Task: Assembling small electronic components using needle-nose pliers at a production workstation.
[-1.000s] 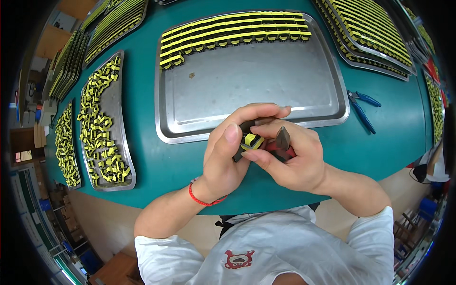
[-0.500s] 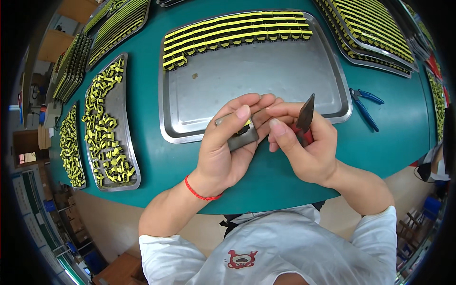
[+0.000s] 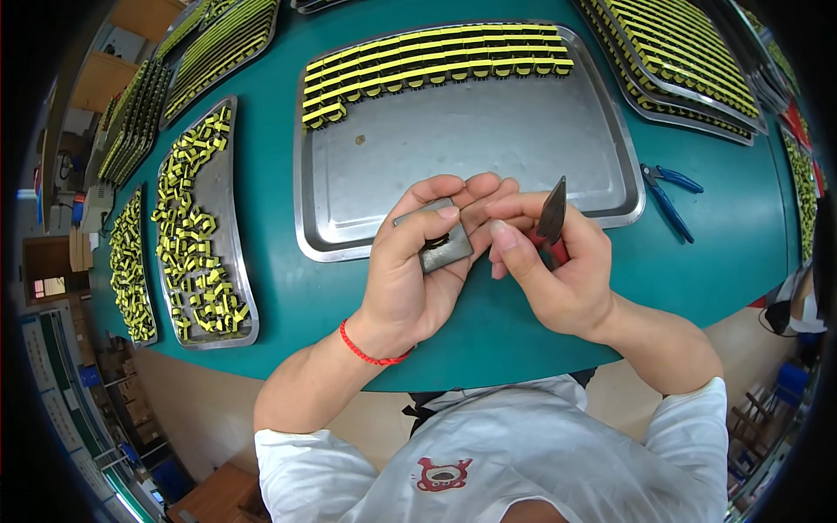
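My left hand (image 3: 403,270) is closed round a flat grey metal block (image 3: 449,253), its thumb lying over the top. A small dark part shows in the block's middle, partly hidden by the thumb. Close by, my right hand (image 3: 565,275) grips dark-jawed, pointed pliers (image 3: 553,218) with red handles, tip pointing up and away from me. Its fingertips come near the left hand's fingers. Just beyond both hands lies a large metal tray (image 3: 436,152), with rows of black-and-yellow components (image 3: 436,57) along its far side.
Blue-handled cutters (image 3: 670,200) lie right of the tray on the green table (image 3: 697,261). Trays of loose yellow-and-black parts (image 3: 196,227) are at the left. Stacked trays of lined-up components (image 3: 680,61) stand at the far right, with more (image 3: 218,61) at the far left.
The block in my left hand has tilted to show more of its face, and the thumb has shifted. Yellow seen under the thumb no longer shows. The pliers have turned slightly.
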Motion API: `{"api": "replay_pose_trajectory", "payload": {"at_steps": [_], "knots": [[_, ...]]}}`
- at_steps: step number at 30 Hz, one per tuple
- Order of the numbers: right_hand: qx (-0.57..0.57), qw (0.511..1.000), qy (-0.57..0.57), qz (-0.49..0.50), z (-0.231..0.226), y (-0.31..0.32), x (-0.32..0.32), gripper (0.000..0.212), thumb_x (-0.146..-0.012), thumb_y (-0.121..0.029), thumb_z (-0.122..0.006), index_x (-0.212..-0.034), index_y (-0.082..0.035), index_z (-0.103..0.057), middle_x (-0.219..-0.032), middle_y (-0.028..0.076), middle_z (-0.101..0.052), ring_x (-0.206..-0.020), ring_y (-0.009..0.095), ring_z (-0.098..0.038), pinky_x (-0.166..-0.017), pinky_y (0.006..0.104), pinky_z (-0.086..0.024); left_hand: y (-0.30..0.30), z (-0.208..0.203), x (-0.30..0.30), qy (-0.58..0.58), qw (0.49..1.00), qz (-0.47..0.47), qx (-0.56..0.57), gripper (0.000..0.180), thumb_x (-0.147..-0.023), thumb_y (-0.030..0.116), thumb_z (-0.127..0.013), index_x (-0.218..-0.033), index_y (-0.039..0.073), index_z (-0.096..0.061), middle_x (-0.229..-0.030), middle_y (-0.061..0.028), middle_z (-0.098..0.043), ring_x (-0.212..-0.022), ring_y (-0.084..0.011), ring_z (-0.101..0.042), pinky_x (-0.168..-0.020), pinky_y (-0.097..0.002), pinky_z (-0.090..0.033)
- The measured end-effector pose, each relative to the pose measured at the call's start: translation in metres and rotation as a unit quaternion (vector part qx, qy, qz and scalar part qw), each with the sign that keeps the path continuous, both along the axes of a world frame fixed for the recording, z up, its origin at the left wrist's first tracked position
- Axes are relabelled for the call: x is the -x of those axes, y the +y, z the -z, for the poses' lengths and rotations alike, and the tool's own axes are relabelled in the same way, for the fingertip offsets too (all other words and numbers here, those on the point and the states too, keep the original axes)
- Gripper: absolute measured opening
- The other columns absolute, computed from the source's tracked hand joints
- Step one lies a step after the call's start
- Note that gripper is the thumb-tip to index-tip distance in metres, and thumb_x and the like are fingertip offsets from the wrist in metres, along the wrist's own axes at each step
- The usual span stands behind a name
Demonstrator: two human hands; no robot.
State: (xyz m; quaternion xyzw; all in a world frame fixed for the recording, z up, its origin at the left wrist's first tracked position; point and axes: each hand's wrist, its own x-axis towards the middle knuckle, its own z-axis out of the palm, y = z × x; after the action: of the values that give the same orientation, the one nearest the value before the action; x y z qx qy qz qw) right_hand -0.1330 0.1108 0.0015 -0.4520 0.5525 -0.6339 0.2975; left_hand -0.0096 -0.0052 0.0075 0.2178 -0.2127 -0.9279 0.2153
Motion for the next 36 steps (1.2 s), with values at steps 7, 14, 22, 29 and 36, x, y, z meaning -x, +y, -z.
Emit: {"api": "replay_pose_trajectory", "payload": {"at_steps": [7, 14, 22, 29, 36], "knots": [[0.013, 1.0, 0.002, 0.004, 0.001, -0.001, 0.0, 0.021, -0.097, -0.004, -0.057, -0.115, 0.006, -0.057, -0.094, 0.013, -0.068, -0.071, 0.012, -0.062, -0.064, 0.0245, -0.052, 0.0, -0.001, -0.001, -0.006, 1.0, -0.006, 0.011, 0.026, -0.092, 0.004, -0.052, -0.118, 0.003, -0.048, -0.127, -0.0217, -0.057, -0.132, -0.0388, -0.047, -0.105, -0.0477, -0.045], [-0.024, 0.998, -0.049, -0.026, -0.002, 0.001, -0.002, 0.023, -0.096, -0.002, -0.058, -0.118, 0.005, -0.055, -0.099, 0.012, -0.065, -0.075, 0.012, -0.063, -0.066, 0.0248, -0.053, 0.004, -0.003, -0.002, -0.004, 0.994, -0.003, 0.111, 0.031, -0.094, -0.003, -0.051, -0.123, 0.001, -0.044, -0.124, -0.0209, -0.058, -0.127, -0.0354, -0.053, -0.103, -0.0437, -0.048], [-0.077, 0.979, -0.145, -0.122, -0.005, 0.008, -0.001, 0.031, -0.09, 0.003, -0.06, -0.119, 0.008, -0.052, -0.105, 0.014, -0.063, -0.079, 0.015, -0.067, -0.068, 0.0265, -0.057, 0.008, 0.015, -0.001, 0.043, 0.805, -0.105, 0.583, 0.041, -0.089, -0.013, -0.051, -0.129, -0.006, -0.045, -0.122, -0.022, -0.06, -0.124, -0.0339, -0.058, -0.114, -0.0506, -0.032], [-0.055, 0.976, -0.137, -0.161, 0.001, 0.009, 0.001, 0.034, -0.088, 0.003, -0.064, -0.12, 0.008, -0.052, -0.101, 0.014, -0.064, -0.078, 0.017, -0.068, -0.069, 0.0273, -0.057, 0.003, 0.014, -0.001, 0.044, 0.74, -0.1, 0.663, 0.044, -0.087, -0.013, -0.051, -0.131, -0.005, -0.045, -0.122, -0.0239, -0.061, -0.122, -0.0382, -0.058, -0.114, -0.0531, -0.03], [-0.056, 0.968, -0.192, -0.148, -0.001, 0.008, -0.005, 0.036, -0.086, 0.008, -0.06, -0.121, 0.005, -0.054, -0.107, 0.011, -0.063, -0.081, 0.013, -0.065, -0.069, 0.0265, -0.056, 0.004, 0.016, -0.002, 0.041, 0.712, -0.141, 0.687, 0.05, -0.081, -0.016, -0.054, -0.13, -0.006, -0.051, -0.124, -0.0229, -0.062, -0.119, -0.0367, -0.062, -0.111, -0.0531, -0.036]]}}
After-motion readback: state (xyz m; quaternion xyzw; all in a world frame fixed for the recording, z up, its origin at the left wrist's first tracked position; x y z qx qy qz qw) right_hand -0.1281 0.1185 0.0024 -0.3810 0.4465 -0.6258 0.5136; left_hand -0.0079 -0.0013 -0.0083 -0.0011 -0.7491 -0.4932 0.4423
